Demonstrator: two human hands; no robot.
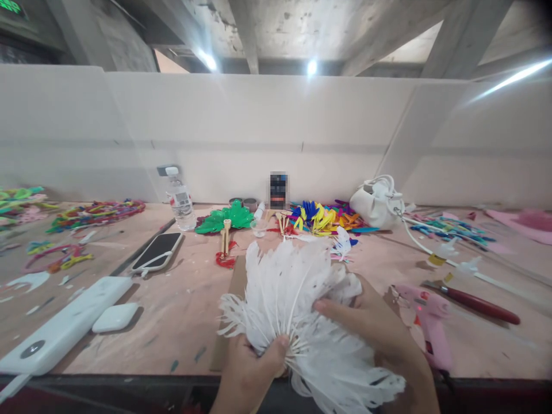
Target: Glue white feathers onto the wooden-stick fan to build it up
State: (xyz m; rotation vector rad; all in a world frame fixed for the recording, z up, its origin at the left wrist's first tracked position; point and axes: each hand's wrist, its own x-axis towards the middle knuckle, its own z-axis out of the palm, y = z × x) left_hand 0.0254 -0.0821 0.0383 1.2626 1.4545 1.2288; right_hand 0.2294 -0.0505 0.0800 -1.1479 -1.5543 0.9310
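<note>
A bunch of white feathers point(293, 287) fans out over the near edge of the pinkish table point(172, 310). My left hand point(254, 371) pinches the quill ends at the bottom of the fan, thumb pressed on them. My right hand point(379, 328) grips the right side of the bunch, fingers curled into the feathers. More white feathers hang below my right wrist.
A pink glue gun point(425, 322) and a red-handled tool point(478, 303) lie right of my hands. A white power bank point(60, 328), a small white case point(114, 317) and a phone point(157, 250) lie left. Coloured feathers point(323, 218), a green fan point(226, 218), a water bottle point(180, 198) and a white bag point(377, 201) stand at the back.
</note>
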